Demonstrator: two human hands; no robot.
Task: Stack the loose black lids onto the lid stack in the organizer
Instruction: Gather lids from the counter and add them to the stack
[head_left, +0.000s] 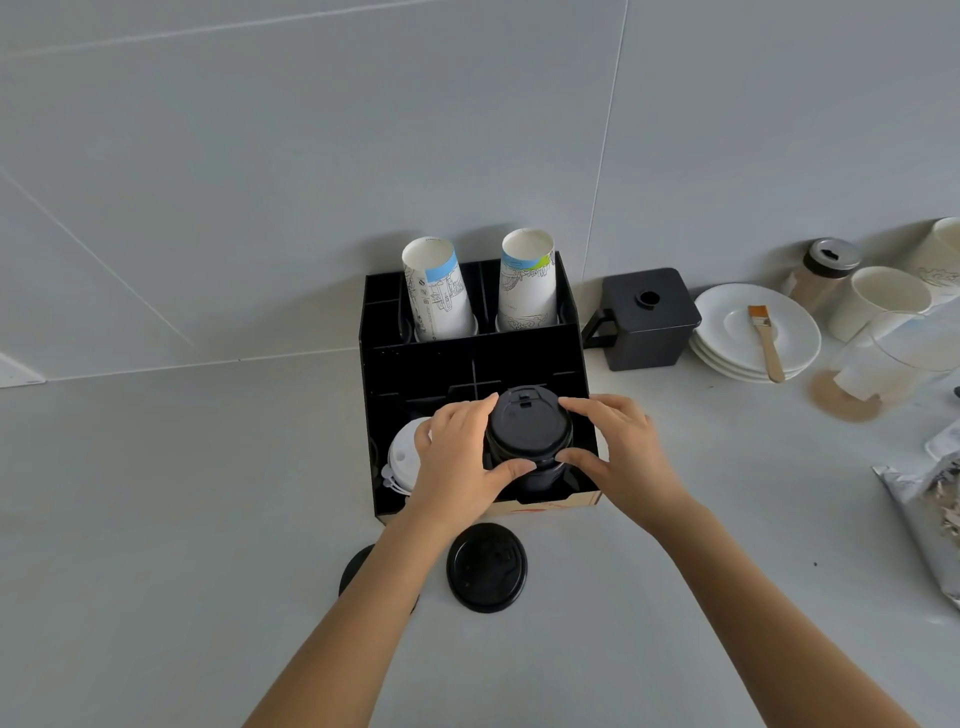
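A black organizer (467, 364) stands against the wall. In its front right slot sits a stack of black lids (529, 434). My left hand (460, 457) grips the stack from the left and my right hand (618, 447) from the right, thumbs at the front. One loose black lid (487, 567) lies flat on the counter in front of the organizer. A second loose black lid (356, 566) lies to its left, mostly hidden under my left forearm.
White lids (402, 460) fill the front left slot. Two paper cup stacks (439, 293) (527, 283) lean in the back slots. To the right are a black square pot (644, 319), white plates (753, 332) with a brush, jars, cups and a foil bag (930, 514).
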